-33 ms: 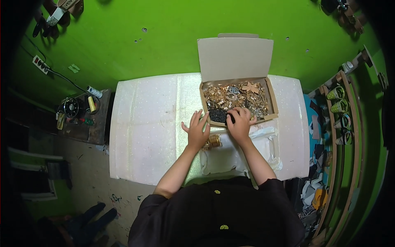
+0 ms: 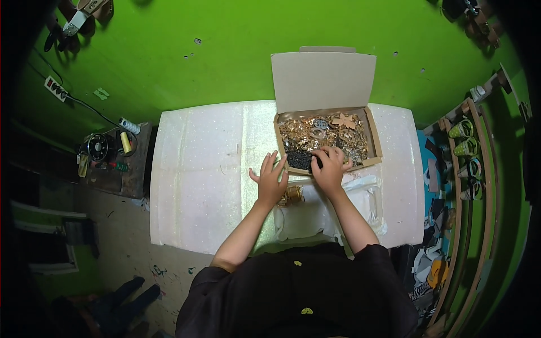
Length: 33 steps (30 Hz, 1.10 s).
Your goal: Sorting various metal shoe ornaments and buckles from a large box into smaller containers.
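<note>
A cardboard box [image 2: 376, 135] stands on the table with its lid raised. Inside lie many small gold, silver and black ornaments [image 2: 301, 135], among them a tan flower-shaped piece [image 2: 344, 120]. My right hand [image 2: 331, 169] reaches over the box's front side, fingers bent down onto the black pieces [image 2: 297, 159]. Its thumb and forefinger come close together around something dark that I cannot make out. My left hand [image 2: 270, 180] is open, fingers spread, the thumb side near the box's front left corner. Partly behind its wrist sits a gold-coloured item [image 2: 292, 195], its kind unclear.
A white plastic-lined tray or wrapping [image 2: 307, 217] lies between my forearms on the glittery white table [image 2: 197, 169]. A small side table [image 2: 107, 183] with spools and a fan stands at left. Shelves of sandals [image 2: 466, 147] line the right wall. A person's legs [image 2: 127, 296] show lower left.
</note>
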Each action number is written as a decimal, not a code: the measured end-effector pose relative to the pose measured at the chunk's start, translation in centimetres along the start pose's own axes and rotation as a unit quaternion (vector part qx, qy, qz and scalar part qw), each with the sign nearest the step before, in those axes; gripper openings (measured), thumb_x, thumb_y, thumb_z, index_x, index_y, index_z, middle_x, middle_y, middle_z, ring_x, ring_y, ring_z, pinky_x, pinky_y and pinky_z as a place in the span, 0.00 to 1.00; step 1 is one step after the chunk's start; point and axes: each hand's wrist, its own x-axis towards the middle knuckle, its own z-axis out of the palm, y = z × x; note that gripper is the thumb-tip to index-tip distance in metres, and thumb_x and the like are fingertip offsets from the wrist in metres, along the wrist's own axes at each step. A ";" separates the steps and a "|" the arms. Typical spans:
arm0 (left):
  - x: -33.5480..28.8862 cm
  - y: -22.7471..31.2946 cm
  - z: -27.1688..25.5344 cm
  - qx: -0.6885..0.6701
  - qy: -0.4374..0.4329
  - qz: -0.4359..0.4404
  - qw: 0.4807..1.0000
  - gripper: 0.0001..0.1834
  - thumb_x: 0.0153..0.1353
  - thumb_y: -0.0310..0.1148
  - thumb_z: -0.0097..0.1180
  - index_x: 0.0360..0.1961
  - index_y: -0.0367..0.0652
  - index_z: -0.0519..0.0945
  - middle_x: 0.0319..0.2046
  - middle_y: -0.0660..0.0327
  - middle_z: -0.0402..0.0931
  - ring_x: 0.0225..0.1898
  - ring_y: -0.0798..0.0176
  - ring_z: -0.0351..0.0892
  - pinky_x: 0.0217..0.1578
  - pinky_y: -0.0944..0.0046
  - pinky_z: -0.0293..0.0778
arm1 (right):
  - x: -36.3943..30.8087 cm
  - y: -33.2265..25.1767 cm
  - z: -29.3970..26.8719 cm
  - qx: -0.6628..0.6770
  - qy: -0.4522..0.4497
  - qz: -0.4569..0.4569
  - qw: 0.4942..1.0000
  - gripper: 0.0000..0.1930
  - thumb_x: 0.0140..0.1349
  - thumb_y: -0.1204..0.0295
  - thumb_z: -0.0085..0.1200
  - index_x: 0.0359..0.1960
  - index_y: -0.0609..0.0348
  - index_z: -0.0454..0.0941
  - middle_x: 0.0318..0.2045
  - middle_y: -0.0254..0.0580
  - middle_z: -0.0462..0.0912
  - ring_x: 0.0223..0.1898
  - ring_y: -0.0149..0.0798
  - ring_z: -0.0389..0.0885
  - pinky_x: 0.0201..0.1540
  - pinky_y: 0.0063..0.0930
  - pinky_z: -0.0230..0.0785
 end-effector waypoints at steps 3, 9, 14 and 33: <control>0.4 -0.2 0.1 0.003 -0.024 -0.016 1.000 0.23 0.56 0.36 0.51 0.56 0.60 0.72 0.62 0.56 0.59 0.65 0.52 0.54 0.56 0.29 0.27 | 1.8 0.9 1.8 -0.003 -0.016 -0.022 1.000 0.08 0.51 0.67 0.55 0.34 0.44 0.79 0.42 0.29 0.75 0.52 0.40 0.66 0.54 0.60 0.39; 0.7 -0.4 -0.2 -0.004 -0.050 -0.026 0.998 0.18 0.55 0.38 0.53 0.49 0.60 0.78 0.62 0.55 0.59 0.66 0.49 0.50 0.55 0.28 0.26 | 5.8 1.7 4.9 0.037 -0.114 -0.061 0.991 0.10 0.50 0.66 0.55 0.36 0.46 0.78 0.41 0.31 0.77 0.51 0.40 0.68 0.56 0.59 0.41; 0.9 -0.3 -0.4 -0.012 -0.043 -0.026 0.999 0.16 0.56 0.36 0.52 0.47 0.58 0.80 0.62 0.54 0.60 0.67 0.46 0.47 0.56 0.33 0.22 | 7.8 0.6 7.1 -0.056 -0.261 -0.048 0.962 0.25 0.48 0.58 0.59 0.48 0.54 0.73 0.45 0.40 0.78 0.55 0.47 0.66 0.57 0.62 0.39; 2.9 0.1 -0.8 -0.034 0.004 -0.038 0.999 0.16 0.59 0.36 0.50 0.48 0.55 0.80 0.61 0.54 0.60 0.67 0.46 0.45 0.58 0.38 0.22 | 6.9 0.1 2.4 -0.028 -0.458 -0.084 0.885 0.16 0.51 0.67 0.54 0.44 0.41 0.78 0.42 0.36 0.81 0.54 0.48 0.68 0.58 0.70 0.33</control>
